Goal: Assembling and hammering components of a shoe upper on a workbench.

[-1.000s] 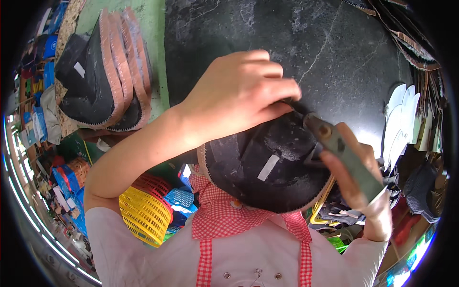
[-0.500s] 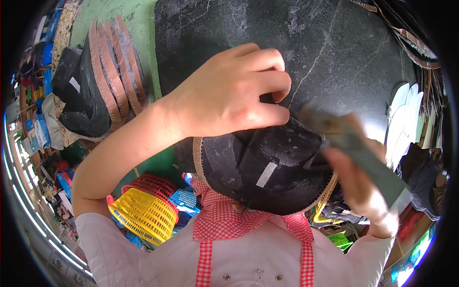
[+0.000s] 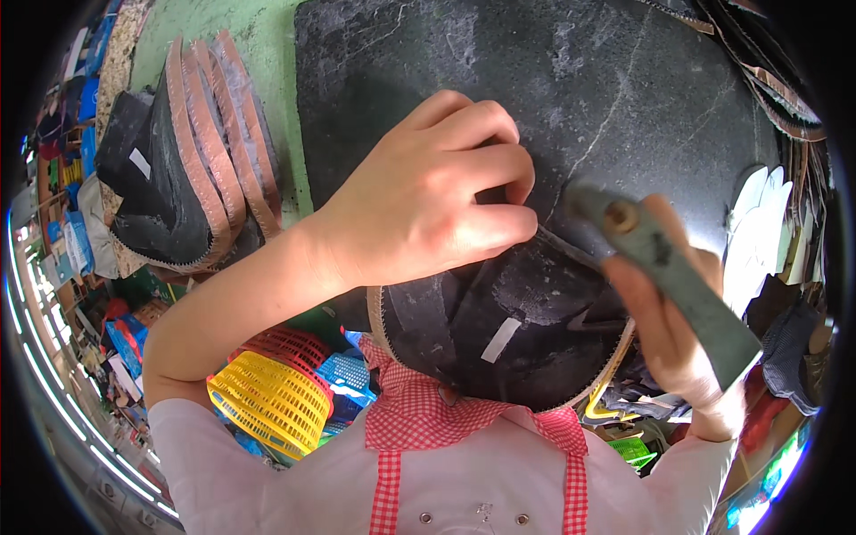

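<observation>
A black shoe upper (image 3: 473,330) with a notched tan edge and a white strip lies over the near edge of a dark stone slab (image 3: 446,53). My left hand (image 3: 437,192) rests at its far edge, fingers curled and thumb pressed down there. The fingertips are hidden, though they appear to pinch that edge. On the right, my right hand (image 3: 673,330) is closed round a hammer. The grey metal hammer head (image 3: 695,294) shows from above, with the round wooden handle end in it. It hangs over the upper's right edge; most of the handle is hidden beneath.
More black uppers with tan edges (image 3: 201,152) are stacked on the green table at left. White sole-shaped pieces (image 3: 756,223) and further dark pieces (image 3: 776,89) sit at the slab's right side. Below at left are yellow (image 3: 267,401) and red baskets.
The hammer head has shifted slightly away from me and shows more sharply, its top now plainly visible. My left hand stays at the upper's edge with little movement.
</observation>
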Tool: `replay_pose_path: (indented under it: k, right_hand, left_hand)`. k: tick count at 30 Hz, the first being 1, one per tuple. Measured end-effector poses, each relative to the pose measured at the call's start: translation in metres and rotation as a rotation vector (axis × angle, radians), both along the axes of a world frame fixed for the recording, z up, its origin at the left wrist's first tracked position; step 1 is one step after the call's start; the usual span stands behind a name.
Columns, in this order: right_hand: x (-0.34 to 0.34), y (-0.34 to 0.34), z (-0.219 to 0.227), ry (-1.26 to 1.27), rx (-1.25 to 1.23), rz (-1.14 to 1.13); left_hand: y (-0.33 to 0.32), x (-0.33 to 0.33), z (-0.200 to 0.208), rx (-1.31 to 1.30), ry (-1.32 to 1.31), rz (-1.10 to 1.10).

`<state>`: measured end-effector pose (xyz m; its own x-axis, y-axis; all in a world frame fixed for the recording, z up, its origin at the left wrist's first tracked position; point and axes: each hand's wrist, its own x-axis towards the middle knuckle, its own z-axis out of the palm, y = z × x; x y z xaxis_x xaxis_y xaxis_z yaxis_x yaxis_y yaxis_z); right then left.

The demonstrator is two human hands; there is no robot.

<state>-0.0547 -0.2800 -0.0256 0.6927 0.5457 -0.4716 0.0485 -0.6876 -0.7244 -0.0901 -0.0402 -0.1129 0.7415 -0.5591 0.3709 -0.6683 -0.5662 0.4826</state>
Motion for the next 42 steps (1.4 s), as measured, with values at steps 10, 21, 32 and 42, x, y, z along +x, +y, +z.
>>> replay_pose_path:
  k: [10,21,32,42]
  right_hand:
    - [0.005,0.006,-0.010,-0.190,0.142,0.373]
    - [0.004,0.006,-0.009,-0.174,0.105,0.225]
    - [0.006,0.014,-0.008,-0.273,0.089,0.472]
    - [0.004,0.003,-0.016,-0.120,0.218,0.262]
  left_hand:
    - [-0.004,-0.020,-0.003,-0.003,-0.073,0.166]
    - [-0.016,-0.035,0.000,-0.096,0.146,0.407]
    - [-0.012,-0.037,0.006,0.032,0.054,0.458]
    - [-0.022,-0.052,-0.001,-0.147,0.211,0.559]
